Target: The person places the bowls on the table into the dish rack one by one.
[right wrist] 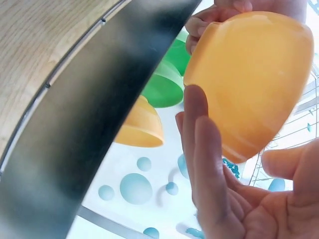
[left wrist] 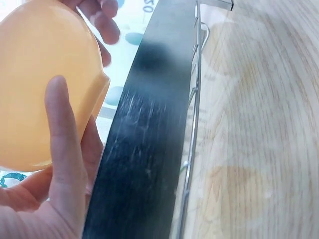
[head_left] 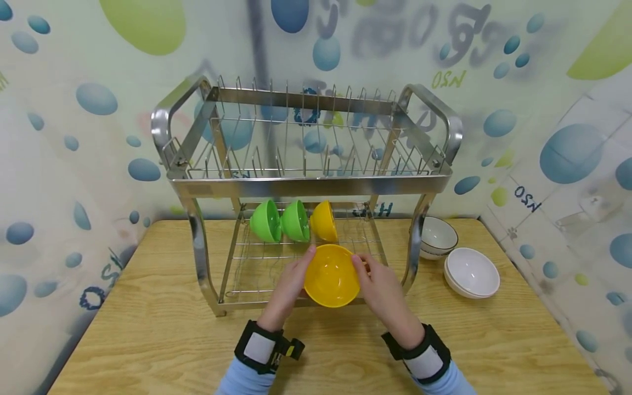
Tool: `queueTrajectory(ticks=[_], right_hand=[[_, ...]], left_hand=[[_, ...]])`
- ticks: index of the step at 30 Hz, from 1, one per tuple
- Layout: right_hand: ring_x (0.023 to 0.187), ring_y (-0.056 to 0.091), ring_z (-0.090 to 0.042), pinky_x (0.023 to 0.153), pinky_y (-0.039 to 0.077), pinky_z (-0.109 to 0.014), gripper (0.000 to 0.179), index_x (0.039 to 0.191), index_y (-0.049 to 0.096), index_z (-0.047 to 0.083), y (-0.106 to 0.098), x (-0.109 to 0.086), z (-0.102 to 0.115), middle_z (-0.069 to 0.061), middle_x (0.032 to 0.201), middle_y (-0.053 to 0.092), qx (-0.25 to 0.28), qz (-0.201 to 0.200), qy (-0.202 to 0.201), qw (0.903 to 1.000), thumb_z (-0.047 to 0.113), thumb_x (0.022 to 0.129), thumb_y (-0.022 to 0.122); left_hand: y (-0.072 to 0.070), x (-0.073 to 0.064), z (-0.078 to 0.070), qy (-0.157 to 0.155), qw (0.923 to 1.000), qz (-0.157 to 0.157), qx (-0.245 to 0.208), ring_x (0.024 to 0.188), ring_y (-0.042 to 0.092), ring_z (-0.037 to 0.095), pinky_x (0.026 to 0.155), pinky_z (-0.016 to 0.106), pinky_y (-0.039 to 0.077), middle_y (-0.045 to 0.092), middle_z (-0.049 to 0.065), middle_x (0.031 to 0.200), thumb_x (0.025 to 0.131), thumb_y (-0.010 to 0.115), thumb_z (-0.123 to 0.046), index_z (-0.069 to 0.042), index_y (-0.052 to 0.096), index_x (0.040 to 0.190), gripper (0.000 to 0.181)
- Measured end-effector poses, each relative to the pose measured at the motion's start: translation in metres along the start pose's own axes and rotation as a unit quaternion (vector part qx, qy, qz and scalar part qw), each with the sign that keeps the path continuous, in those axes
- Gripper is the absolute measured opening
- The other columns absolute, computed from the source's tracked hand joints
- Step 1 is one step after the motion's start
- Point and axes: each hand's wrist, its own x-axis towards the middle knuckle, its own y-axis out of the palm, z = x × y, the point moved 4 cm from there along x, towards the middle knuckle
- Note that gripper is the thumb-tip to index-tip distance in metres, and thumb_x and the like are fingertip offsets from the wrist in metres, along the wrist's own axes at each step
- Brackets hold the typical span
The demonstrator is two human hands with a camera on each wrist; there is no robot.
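Both hands hold a yellow bowl (head_left: 332, 276) in front of the dish rack's lower shelf, its hollow side facing the head camera. My left hand (head_left: 290, 285) grips its left side, thumb at the rim and fingers along the outside. At the bowl's right rim, my right hand (head_left: 382, 291) holds on with thumb and fingers; the right wrist view shows its fingers (right wrist: 207, 149) against the outer wall. Behind, on the lower shelf, two green bowls (head_left: 266, 221) and another yellow bowl (head_left: 323, 221) stand tilted on their sides in a row.
The two-tier metal dish rack (head_left: 306, 187) stands on a wooden table (head_left: 148, 334), its upper tier lined with upright wires. To its right are white bowls (head_left: 472, 272) and a dark-rimmed bowl (head_left: 438, 236). Patterned walls enclose the table's back and sides.
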Motion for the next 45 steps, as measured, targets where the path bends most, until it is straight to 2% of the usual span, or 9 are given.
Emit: queueTrajectory(ticks=[6, 11, 18, 25, 29, 30, 37, 45], right_hand=[[0.069, 0.068, -0.016, 0.057, 0.052, -0.024, 0.034, 0.114, 0.062, 0.013, -0.006, -0.006, -0.002, -0.007, 0.094, 0.069, 0.039, -0.027, 0.003, 0.9989, 0.039, 0.098, 0.049], [0.066, 0.068, -0.012, 0.053, 0.051, -0.019, 0.022, 0.106, 0.065, 0.016, -0.012, -0.01, -0.004, -0.004, 0.091, 0.071, 0.031, -0.068, -0.019, 0.997, 0.033, 0.094, 0.059], [0.063, 0.065, -0.006, 0.053, 0.051, -0.019, 0.021, 0.101, 0.066, 0.017, -0.019, -0.014, -0.011, 0.0, 0.087, 0.071, 0.007, -0.095, -0.034, 0.9949, 0.035, 0.091, 0.062], [0.064, 0.063, -0.006, 0.056, 0.051, -0.019, 0.025, 0.099, 0.066, 0.016, -0.022, -0.016, -0.02, 0.001, 0.087, 0.071, -0.013, -0.09, -0.008, 0.9958, 0.04, 0.091, 0.061], [0.064, 0.062, -0.005, 0.056, 0.051, -0.019, 0.024, 0.099, 0.067, 0.016, -0.025, -0.017, -0.026, 0.002, 0.085, 0.07, -0.023, -0.095, -0.002, 0.9952, 0.038, 0.091, 0.062], [0.064, 0.062, -0.005, 0.056, 0.051, -0.019, 0.022, 0.098, 0.067, 0.016, -0.026, -0.017, -0.028, 0.002, 0.084, 0.07, -0.024, -0.098, -0.004, 0.9949, 0.037, 0.091, 0.063], [0.063, 0.062, -0.007, 0.052, 0.048, -0.02, 0.026, 0.093, 0.068, 0.014, -0.033, -0.023, -0.044, 0.001, 0.076, 0.07, -0.03, -0.099, 0.007, 0.9946, 0.039, 0.09, 0.063], [0.06, 0.059, -0.008, 0.05, 0.043, -0.02, 0.022, 0.081, 0.068, 0.012, -0.047, -0.032, -0.058, 0.002, 0.066, 0.067, -0.066, -0.137, 0.004, 0.9883, 0.033, 0.087, 0.068]], left_hand=[[-0.007, 0.0, -0.003, 0.003, 0.9997, -0.021, -0.011, 0.073, 0.065, 0.016, 0.064, 0.036, 0.058, 0.067, 0.013, 0.095, 0.091, 0.035, -0.068, -0.003, 0.059, 0.122, 0.076], [-0.013, -0.001, -0.005, 0.005, 0.9989, -0.038, -0.025, 0.073, 0.066, 0.017, 0.064, 0.039, 0.058, 0.068, 0.012, 0.094, 0.092, 0.037, -0.066, -0.003, 0.059, 0.121, 0.073], [-0.017, -0.003, -0.008, 0.01, 0.9986, -0.04, -0.032, 0.072, 0.066, 0.018, 0.064, 0.039, 0.058, 0.067, 0.007, 0.087, 0.096, 0.034, -0.06, -0.005, 0.062, 0.116, 0.064], [-0.017, -0.019, -0.031, 0.017, 0.9988, -0.041, -0.019, 0.072, 0.065, 0.016, 0.065, 0.037, 0.057, 0.066, 0.005, 0.087, 0.102, 0.031, -0.046, -0.002, 0.061, 0.117, 0.055], [-0.018, -0.021, -0.034, 0.014, 0.9986, -0.047, -0.02, 0.073, 0.065, 0.016, 0.065, 0.037, 0.057, 0.066, 0.006, 0.088, 0.102, 0.031, -0.045, -0.003, 0.06, 0.119, 0.053], [-0.018, -0.021, -0.034, 0.013, 0.9985, -0.049, -0.021, 0.073, 0.065, 0.016, 0.065, 0.037, 0.057, 0.066, 0.006, 0.088, 0.102, 0.031, -0.045, -0.003, 0.06, 0.119, 0.054], [-0.023, -0.001, -0.004, 0.017, 0.9969, -0.069, -0.035, 0.074, 0.066, 0.019, 0.063, 0.037, 0.057, 0.067, 0.009, 0.09, 0.091, 0.036, -0.068, -0.007, 0.062, 0.116, 0.071], [-0.023, -0.001, -0.003, 0.017, 0.997, -0.067, -0.035, 0.076, 0.066, 0.019, 0.065, 0.037, 0.057, 0.067, 0.01, 0.095, 0.09, 0.035, -0.069, -0.008, 0.061, 0.118, 0.072]])
